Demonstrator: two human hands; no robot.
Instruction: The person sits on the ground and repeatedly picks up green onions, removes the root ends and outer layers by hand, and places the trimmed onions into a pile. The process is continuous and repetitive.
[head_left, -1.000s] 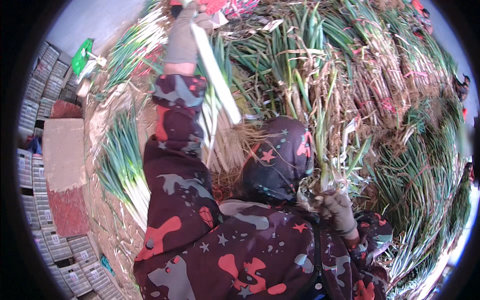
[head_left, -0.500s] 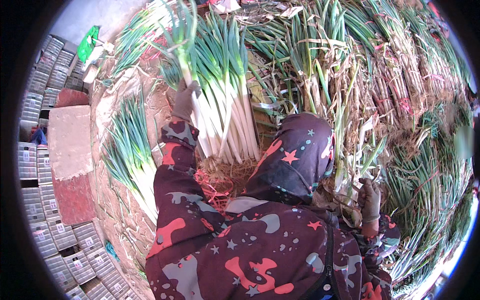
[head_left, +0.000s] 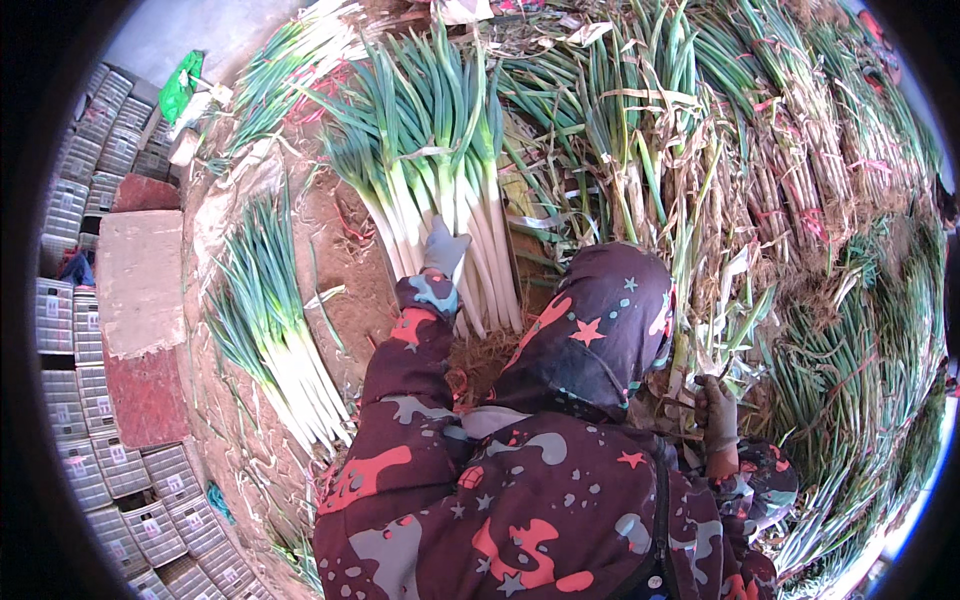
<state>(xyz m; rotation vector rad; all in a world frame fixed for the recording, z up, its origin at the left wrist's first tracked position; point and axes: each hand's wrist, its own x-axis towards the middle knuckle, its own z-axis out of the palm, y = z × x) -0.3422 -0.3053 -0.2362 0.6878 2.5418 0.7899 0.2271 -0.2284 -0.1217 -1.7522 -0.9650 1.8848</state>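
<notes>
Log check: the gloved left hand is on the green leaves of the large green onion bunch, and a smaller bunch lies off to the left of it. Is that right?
Not quite. The head view shows the gloved left hand at the white stalks of the large green onion bunch, not on its green leaves. The smaller bunch does lie off to the left.

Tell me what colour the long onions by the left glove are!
The onions have green leafy tops and white lower stalks; the head view shows this best.
</notes>
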